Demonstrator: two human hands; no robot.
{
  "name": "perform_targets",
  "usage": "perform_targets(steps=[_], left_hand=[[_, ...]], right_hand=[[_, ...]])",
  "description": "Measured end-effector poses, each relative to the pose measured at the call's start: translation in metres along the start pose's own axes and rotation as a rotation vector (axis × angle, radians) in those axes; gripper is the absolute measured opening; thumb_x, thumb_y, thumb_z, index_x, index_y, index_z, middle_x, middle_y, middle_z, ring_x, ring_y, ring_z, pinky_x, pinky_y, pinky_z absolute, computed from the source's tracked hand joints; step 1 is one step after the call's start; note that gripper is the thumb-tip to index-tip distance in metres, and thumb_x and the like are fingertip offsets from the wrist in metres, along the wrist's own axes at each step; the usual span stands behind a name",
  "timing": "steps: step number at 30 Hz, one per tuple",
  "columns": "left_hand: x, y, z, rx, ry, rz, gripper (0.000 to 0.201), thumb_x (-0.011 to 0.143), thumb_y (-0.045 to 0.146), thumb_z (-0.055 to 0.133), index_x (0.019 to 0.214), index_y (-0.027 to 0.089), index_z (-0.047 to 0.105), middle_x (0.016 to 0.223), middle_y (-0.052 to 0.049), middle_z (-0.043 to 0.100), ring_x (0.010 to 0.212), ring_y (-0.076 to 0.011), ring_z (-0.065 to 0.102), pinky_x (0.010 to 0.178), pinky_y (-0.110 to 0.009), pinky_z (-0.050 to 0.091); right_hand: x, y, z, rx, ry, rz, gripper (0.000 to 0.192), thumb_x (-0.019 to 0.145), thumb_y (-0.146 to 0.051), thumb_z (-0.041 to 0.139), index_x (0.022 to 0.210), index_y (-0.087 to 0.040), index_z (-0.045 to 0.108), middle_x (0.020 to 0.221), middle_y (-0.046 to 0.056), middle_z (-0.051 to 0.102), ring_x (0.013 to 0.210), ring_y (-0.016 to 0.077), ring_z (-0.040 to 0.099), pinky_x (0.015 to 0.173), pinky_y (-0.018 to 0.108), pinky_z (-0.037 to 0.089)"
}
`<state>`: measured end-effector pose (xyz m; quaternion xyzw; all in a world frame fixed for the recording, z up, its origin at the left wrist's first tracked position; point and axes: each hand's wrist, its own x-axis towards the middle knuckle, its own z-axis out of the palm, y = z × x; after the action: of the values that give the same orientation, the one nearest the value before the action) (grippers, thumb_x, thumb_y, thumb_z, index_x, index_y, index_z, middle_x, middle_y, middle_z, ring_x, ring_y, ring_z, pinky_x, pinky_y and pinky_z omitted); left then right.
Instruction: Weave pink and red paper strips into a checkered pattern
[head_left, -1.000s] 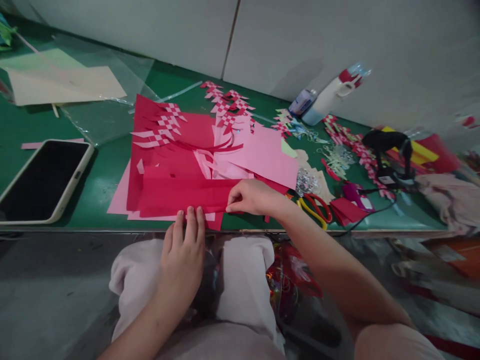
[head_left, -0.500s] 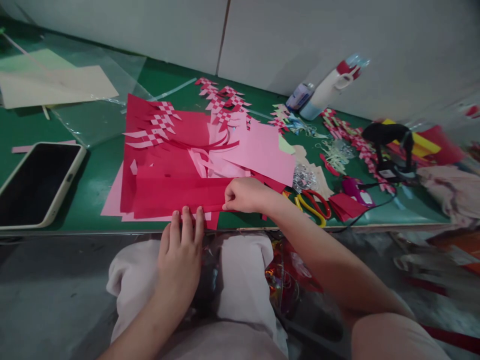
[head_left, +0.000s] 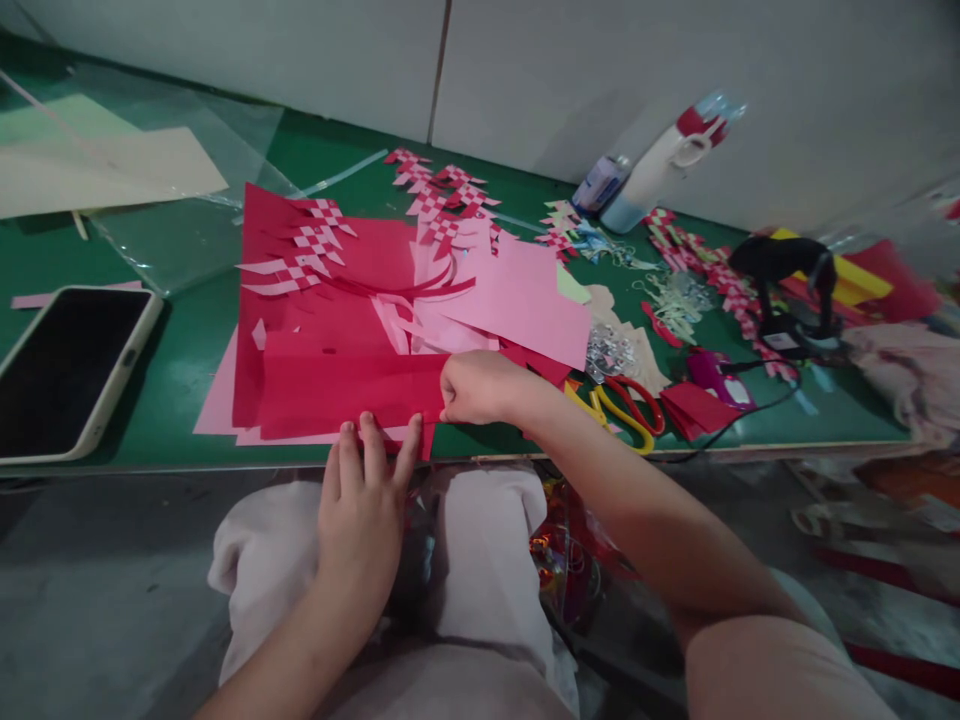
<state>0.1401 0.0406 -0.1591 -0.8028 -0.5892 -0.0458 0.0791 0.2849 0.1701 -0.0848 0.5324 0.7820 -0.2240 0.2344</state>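
Observation:
A folded sheet of red paper [head_left: 337, 385] lies along the front edge of the table, over pink sheets [head_left: 215, 405]. My left hand [head_left: 364, 510] rests its outstretched, parted fingertips on the paper's near edge. My right hand [head_left: 480, 388] is closed at the paper's right end, pinching the near edge, with the fingertips partly hidden. Behind the fold, woven red-and-pink paper pieces [head_left: 311, 243] sit on a larger red sheet [head_left: 375, 235]. Loose pink paper [head_left: 525, 300] lies just beyond my right hand.
A phone [head_left: 71, 370] lies at the left. Yellow-and-red-handled scissors [head_left: 628, 410] are right of my right hand, near a purple device [head_left: 716, 378] with a cable. A white bottle [head_left: 660, 165] and a can [head_left: 600, 185] stand by the wall.
My right hand has shifted slightly left along the paper's edge. The fingers of my left hand have spread, one of them reaching further right. The whole view has moved a little.

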Motion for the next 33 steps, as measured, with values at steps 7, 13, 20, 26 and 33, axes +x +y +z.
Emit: perform_targets(steps=[7, 13, 20, 26, 33], left_hand=[[0.005, 0.009, 0.003, -0.020, 0.004, -0.022, 0.072, 0.088, 0.004, 0.046, 0.148, 0.033, 0.019, 0.135, -0.026, 0.051, 0.126, -0.0388, 0.050, 0.094, -0.055, 0.047], [0.003, 0.015, 0.010, -0.063, 0.080, -0.057, 0.088, 0.088, 0.005, 0.048, 0.148, 0.036, -0.007, 0.145, -0.026, 0.041, 0.131, -0.0386, 0.044, 0.096, -0.058, 0.046], [-0.016, 0.002, 0.009, -0.125, 0.032, -0.054, 0.071, 0.090, 0.021, 0.049, 0.151, 0.008, 0.016, 0.151, -0.029, 0.028, 0.141, -0.0378, 0.025, 0.110, -0.056, 0.030], [-0.034, -0.036, 0.015, -0.153, 0.071, -0.174, 0.072, 0.090, 0.027, 0.043, 0.149, -0.001, 0.010, 0.151, -0.028, 0.030, 0.140, -0.0348, 0.030, 0.113, -0.054, 0.025], [-0.037, -0.062, 0.005, -0.181, 0.092, -0.233, 0.064, 0.093, 0.034, 0.038, 0.146, 0.001, 0.027, 0.147, -0.025, 0.039, 0.137, -0.0346, 0.036, 0.111, -0.052, 0.027]], right_hand=[[-0.001, 0.003, -0.001, 0.010, 0.006, -0.022, 0.021, 0.074, -0.030, 0.065, 0.083, -0.014, 0.075, 0.079, 0.011, 0.074, 0.072, 0.0199, 0.066, 0.059, 0.027, 0.040], [-0.003, 0.007, -0.002, 0.061, -0.020, -0.071, 0.022, 0.076, -0.035, 0.065, 0.075, -0.016, 0.074, 0.076, 0.008, 0.073, 0.066, 0.0156, 0.062, 0.053, 0.025, 0.034], [0.001, 0.005, 0.008, 0.104, 0.079, -0.049, 0.020, 0.078, -0.037, 0.065, 0.074, -0.019, 0.072, 0.077, 0.005, 0.073, 0.069, 0.0148, 0.062, 0.053, 0.025, 0.032], [0.002, 0.001, 0.006, 0.087, 0.049, -0.031, 0.020, 0.080, -0.036, 0.066, 0.073, -0.017, 0.071, 0.078, 0.005, 0.072, 0.071, 0.0159, 0.063, 0.053, 0.025, 0.032], [0.000, -0.009, 0.003, 0.067, 0.037, -0.058, 0.020, 0.080, -0.034, 0.065, 0.076, -0.016, 0.072, 0.080, 0.006, 0.073, 0.072, 0.0154, 0.062, 0.054, 0.025, 0.032]])
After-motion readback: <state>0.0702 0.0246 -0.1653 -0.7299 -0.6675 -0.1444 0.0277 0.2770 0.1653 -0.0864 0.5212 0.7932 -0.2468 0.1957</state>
